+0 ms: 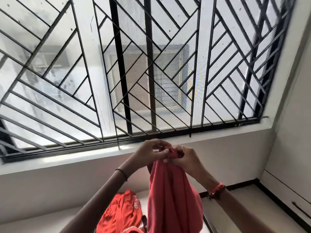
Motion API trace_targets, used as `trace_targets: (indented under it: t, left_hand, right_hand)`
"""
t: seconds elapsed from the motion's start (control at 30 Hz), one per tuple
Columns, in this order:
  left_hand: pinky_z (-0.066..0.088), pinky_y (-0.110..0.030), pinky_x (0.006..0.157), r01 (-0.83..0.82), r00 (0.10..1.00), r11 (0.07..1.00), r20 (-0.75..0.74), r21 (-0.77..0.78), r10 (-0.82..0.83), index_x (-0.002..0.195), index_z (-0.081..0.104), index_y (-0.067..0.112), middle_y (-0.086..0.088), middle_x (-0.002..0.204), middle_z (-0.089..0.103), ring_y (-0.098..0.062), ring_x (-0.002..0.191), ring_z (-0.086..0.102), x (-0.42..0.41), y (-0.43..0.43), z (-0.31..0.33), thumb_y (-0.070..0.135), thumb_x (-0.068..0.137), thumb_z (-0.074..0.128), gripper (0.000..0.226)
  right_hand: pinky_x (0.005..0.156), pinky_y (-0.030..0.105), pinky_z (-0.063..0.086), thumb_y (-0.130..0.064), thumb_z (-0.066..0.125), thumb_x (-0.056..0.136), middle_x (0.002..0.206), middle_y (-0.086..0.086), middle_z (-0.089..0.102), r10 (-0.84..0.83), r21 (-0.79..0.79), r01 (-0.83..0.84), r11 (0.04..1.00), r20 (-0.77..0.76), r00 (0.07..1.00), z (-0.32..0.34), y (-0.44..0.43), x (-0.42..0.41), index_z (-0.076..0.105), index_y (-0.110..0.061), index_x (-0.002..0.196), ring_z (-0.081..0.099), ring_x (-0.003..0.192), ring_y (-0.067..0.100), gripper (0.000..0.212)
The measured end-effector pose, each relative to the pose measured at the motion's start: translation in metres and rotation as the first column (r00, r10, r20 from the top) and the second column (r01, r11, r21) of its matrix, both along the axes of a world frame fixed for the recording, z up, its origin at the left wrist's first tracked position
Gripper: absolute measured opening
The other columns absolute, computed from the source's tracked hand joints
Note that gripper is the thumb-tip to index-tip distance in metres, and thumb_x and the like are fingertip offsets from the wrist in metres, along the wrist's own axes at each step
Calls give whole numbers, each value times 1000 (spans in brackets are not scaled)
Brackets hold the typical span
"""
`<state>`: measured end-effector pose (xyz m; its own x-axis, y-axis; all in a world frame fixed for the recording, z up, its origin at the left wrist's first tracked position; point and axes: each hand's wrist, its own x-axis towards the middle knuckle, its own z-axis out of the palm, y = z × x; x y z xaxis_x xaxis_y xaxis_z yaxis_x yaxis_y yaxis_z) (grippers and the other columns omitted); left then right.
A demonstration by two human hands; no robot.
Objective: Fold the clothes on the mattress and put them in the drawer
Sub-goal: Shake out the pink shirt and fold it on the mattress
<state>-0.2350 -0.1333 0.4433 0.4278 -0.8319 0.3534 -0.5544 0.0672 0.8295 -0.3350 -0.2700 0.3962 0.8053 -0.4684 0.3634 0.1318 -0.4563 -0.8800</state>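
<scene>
A pinkish-red garment (171,195) hangs in front of me, held up by its top edge. My left hand (149,153) and my right hand (186,156) pinch that bunched top edge close together, just below the window sill. An orange-red garment (121,214) with a white round logo lies crumpled on the white mattress (142,197) below, left of the hanging cloth. The lower part of the hanging garment runs out of view at the bottom.
A large window with a black diagonal grille (134,73) fills the wall ahead. At the right stands a white cabinet with drawer fronts and a dark handle (299,211). A strip of floor (235,207) lies between mattress and cabinet.
</scene>
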Motion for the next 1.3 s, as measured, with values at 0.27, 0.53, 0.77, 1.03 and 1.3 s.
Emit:
trace_targets:
  t: [0.27,0.53,0.77,1.03,1.3]
  left_hand:
    - [47,-9,71,9,996,1000,-91,7,-8,103,65,-2,4,84,68,8,73,62,2,3,-8,-6,84,63,20]
    - [42,-10,52,-71,927,989,-375,-128,18,88,57,9,5,65,67,0,56,58,-7,2,-21,-4,79,68,20]
    - [47,-13,64,61,960,998,-270,-34,-68,88,57,9,-4,77,67,-4,68,63,-15,2,-31,-11,76,68,26]
    - [43,-11,52,-86,951,992,-305,-89,55,80,53,9,5,65,65,1,56,58,-16,1,-40,-10,79,66,22]
    - [46,-9,65,13,971,996,-237,-92,-35,90,50,6,-4,82,61,3,70,62,-11,-1,-42,-13,83,59,23]
  right_hand:
    - [56,15,42,-6,84,65,59,-13,60,116,90,-112,990,-38,992,5,5,-12,66,-23,63,50,57,-2,26]
    - [60,15,49,-6,64,85,75,-4,67,255,383,-225,896,-28,966,10,-8,-25,65,-11,88,61,69,5,5]
    - [70,23,53,-7,62,87,71,2,65,189,333,-171,927,-22,982,7,-11,-26,65,-6,82,60,67,9,6]
    - [69,15,50,2,73,75,79,0,66,273,290,-219,932,-157,949,-4,-12,-36,63,-8,89,62,72,6,20]
    - [77,18,49,1,69,78,90,7,70,247,326,-219,920,-47,968,-11,-11,-39,68,5,102,63,83,10,25]
